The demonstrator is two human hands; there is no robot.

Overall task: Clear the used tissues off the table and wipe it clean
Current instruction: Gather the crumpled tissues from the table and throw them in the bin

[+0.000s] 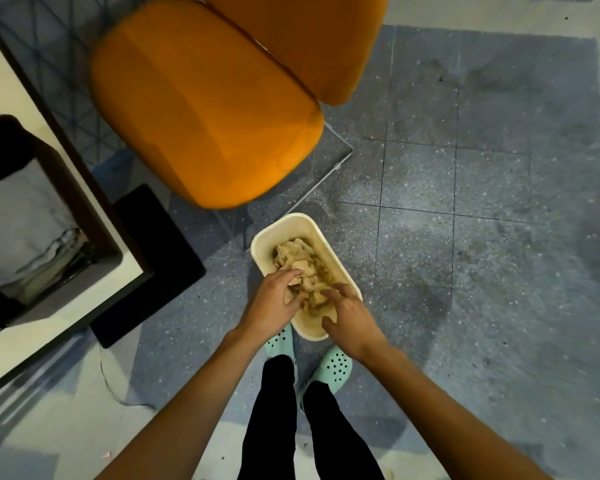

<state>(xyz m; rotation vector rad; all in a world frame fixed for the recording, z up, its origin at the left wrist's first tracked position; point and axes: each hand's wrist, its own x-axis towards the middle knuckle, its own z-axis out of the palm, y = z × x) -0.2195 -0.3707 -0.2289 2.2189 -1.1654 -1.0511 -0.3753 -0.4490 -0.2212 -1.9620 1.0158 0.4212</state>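
Over cream bin on floor, crumpled tissues were gripped by left hand; right hand was rested spread-fingered on them.

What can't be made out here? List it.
Head view only.
table: mostly cut off by the left edge, so what remains on it cannot be judged.
bin bottom: hidden under tissues, left hand and right hand.
black box on the table: its contents are blurred.
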